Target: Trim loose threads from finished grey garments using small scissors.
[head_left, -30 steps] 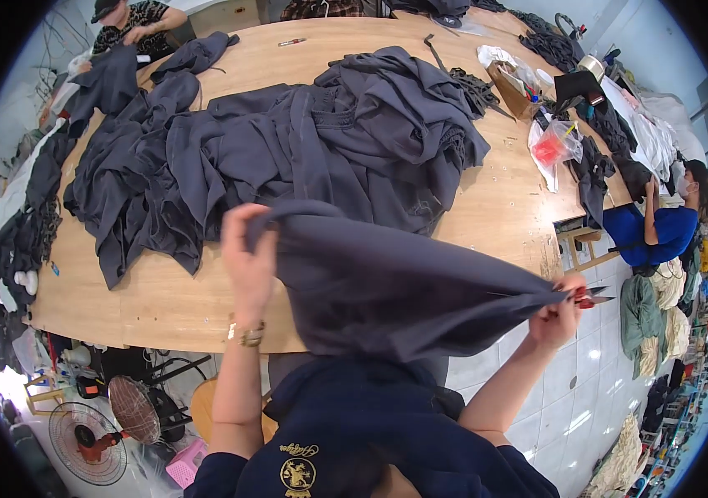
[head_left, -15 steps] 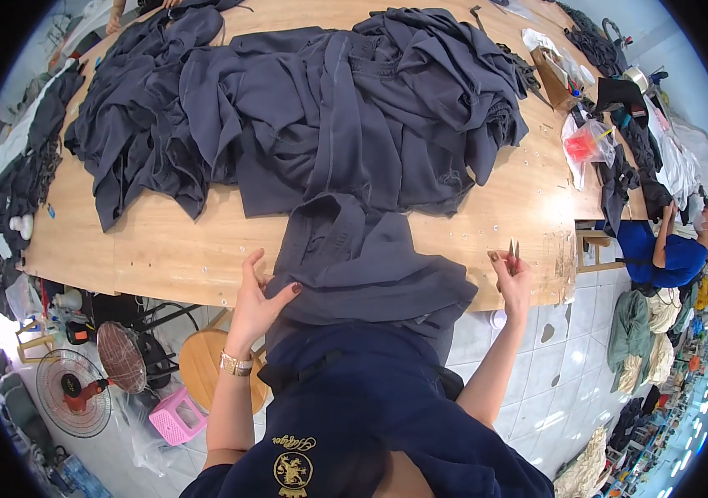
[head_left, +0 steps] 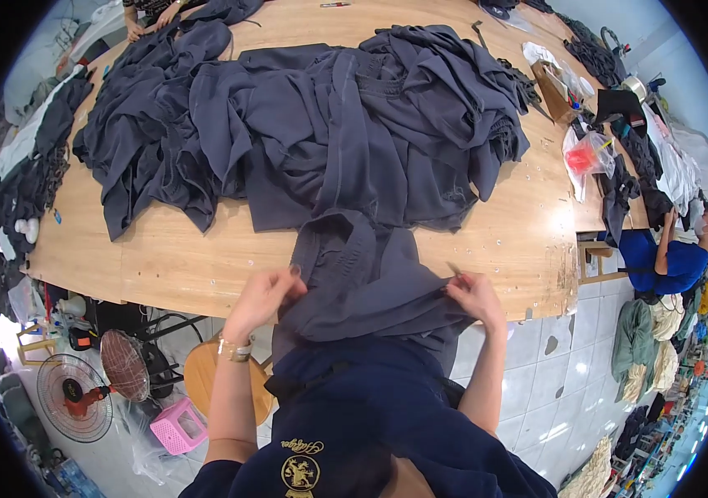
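Bright light, glare on floor [head_left: 541, 390]

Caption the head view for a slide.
Left hand and right hand at opposite sides of a dark grey garment, by a wooden table bearing a heap of similar cloth.

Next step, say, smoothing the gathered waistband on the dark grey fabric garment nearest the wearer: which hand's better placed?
Left, likely: the left hand is close beside the gathered waistband. The right hand is farther, at the right edge of the dark grey garment, with a thin pointed tip jutting above it.
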{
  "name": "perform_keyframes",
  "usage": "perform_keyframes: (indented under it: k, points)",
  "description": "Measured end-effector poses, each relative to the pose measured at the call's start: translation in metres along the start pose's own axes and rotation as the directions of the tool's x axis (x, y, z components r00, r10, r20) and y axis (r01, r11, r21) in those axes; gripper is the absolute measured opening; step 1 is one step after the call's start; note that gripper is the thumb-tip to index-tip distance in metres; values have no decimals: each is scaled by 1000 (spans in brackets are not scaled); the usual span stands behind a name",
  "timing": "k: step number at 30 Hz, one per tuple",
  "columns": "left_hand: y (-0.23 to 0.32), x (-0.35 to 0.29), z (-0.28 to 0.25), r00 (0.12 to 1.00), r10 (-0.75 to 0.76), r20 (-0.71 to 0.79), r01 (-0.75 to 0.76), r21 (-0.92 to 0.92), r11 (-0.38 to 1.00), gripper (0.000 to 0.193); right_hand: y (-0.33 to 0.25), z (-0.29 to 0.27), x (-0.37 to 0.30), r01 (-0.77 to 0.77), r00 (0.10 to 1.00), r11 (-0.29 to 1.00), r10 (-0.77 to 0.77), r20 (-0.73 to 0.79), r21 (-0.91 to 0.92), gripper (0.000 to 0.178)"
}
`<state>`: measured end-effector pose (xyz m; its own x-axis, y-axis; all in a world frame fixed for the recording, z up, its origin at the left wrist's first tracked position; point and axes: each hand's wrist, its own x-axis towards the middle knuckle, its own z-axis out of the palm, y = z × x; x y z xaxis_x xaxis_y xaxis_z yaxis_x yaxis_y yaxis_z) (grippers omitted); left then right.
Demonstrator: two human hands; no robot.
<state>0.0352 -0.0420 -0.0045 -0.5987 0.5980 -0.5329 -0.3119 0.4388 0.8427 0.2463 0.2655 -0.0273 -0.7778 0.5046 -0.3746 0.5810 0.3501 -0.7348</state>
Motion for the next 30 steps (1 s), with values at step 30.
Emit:
perform_keyframes:
  k: [30]
  points:
    - [18, -24, 29, 950, 114, 291, -294, 707, 643, 59, -2, -24, 4, -30, 982, 988, 57, -181, 149, 13]
